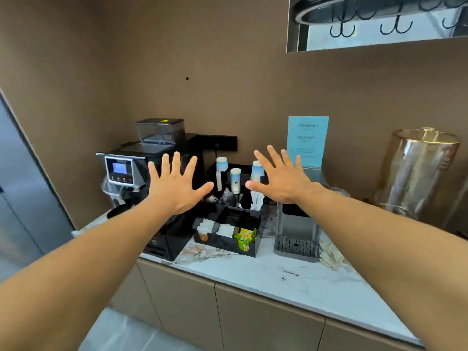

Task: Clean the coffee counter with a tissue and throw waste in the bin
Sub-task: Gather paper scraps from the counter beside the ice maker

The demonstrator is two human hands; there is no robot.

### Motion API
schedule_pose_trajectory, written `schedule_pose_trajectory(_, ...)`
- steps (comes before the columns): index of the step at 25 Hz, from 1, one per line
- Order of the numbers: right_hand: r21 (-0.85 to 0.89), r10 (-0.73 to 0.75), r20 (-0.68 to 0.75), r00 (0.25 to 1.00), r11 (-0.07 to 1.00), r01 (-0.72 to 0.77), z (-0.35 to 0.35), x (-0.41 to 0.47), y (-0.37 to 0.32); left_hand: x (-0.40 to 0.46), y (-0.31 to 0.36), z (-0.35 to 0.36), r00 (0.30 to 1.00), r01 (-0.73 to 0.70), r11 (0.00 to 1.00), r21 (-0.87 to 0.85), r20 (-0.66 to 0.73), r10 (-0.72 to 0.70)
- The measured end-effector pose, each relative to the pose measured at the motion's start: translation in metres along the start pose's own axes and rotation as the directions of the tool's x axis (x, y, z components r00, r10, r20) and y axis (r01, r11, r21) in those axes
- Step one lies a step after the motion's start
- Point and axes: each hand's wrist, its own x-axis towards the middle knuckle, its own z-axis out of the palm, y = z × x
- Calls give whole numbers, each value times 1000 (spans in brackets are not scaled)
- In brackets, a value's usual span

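Both arms stretch out over the white marble coffee counter (304, 282). My left hand (177, 186) hovers with fingers spread in front of the black coffee machine (131, 163), holding nothing. My right hand (281, 178) is also spread and empty, above the black organiser (228, 224). A crumpled tissue (330, 255) lies on the counter to the right of the grey water dispenser (296, 236). Small dark specks (285, 277) and brownish stains (202, 250) mark the counter top. No bin is in view.
The organiser holds stacks of paper cups (235, 179), sachets and yellow-green tea bags (245, 238). A blue sign (307, 140) stands against the brown wall. A large glass jar (415, 173) stands at the right. Brown cabinet doors (253, 317) run below the counter.
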Motion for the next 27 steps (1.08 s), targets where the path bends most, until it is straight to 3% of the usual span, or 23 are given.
schedule_pose_trajectory(4, 0, -144, 13, 989, 990, 144, 23, 12, -66, -31, -62, 7, 996, 85, 995, 44, -13, -85)
schedule_pose_trajectory(12, 72, -274, 63, 960, 960, 270, 70, 51, -238, -67, -232, 27, 969, 248, 968, 26, 3, -249)
schedule_pose_trajectory(17, 85, -327, 71, 942, 943, 321, 105, 76, -344, -87, -330, 48, 983, 170, 980, 100, 57, -176)
schedule_pose_trajectory(27, 105, -438, 167, 883, 899, 425, 187, 129, -491, -99, -466, 116, 946, 295, 954, 52, 129, -299)
